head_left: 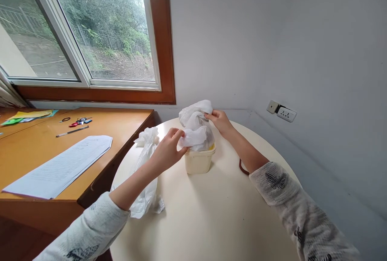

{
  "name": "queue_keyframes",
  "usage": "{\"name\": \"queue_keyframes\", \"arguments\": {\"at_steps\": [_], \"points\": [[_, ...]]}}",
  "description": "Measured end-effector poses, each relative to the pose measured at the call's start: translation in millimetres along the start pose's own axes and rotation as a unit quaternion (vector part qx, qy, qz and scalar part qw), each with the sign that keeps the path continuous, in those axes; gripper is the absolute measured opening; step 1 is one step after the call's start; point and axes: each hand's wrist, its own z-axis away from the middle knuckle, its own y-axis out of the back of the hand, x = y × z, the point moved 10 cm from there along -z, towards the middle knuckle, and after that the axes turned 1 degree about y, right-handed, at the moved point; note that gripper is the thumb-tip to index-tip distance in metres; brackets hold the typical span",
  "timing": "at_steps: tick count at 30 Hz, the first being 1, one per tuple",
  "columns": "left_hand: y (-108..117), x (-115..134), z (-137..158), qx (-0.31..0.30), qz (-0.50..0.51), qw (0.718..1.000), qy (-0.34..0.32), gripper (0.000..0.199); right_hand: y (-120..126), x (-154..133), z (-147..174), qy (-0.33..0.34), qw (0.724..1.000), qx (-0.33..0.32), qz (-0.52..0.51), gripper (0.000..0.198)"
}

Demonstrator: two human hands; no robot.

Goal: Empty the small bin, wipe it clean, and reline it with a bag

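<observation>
A white plastic bag point(195, 122) stands bunched up in a small cream-coloured plastic container point(198, 163) on the round table. My left hand point(171, 148) pinches the bag's near left edge between thumb and fingers. On the far right side, my right hand point(220, 122) grips another fold of the same bag, thumb and fingertips closed on it. A bit of yellow shows at the container's right rim; what else lies inside is hidden by the bag. To the left, partly behind my left forearm, lies a second white plastic bag point(146, 196), long and crumpled.
The round cream table point(217, 220) stands beside a wooden desk point(127, 126). Papers point(63, 168), a pen point(72, 131), a bunch of keys point(81, 122) and coloured sheets point(30, 115) lie on the desk. A brown loop point(242, 168) is beside my right forearm. Behind are a wall and a socket point(286, 113).
</observation>
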Motion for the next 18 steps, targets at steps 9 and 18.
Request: {"name": "queue_keyframes", "arguments": {"at_steps": [9, 18], "points": [[-9, 21, -10, -0.057, -0.073, 0.993, -0.075, 0.008, -16, 29, 14, 0.003, 0.996, -0.031, 0.079, 0.02], [-29, 36, -24, -0.18, -0.113, 0.974, -0.081, 0.004, -28, 14, 28, 0.094, 0.976, -0.048, 0.189, 0.014]]}}
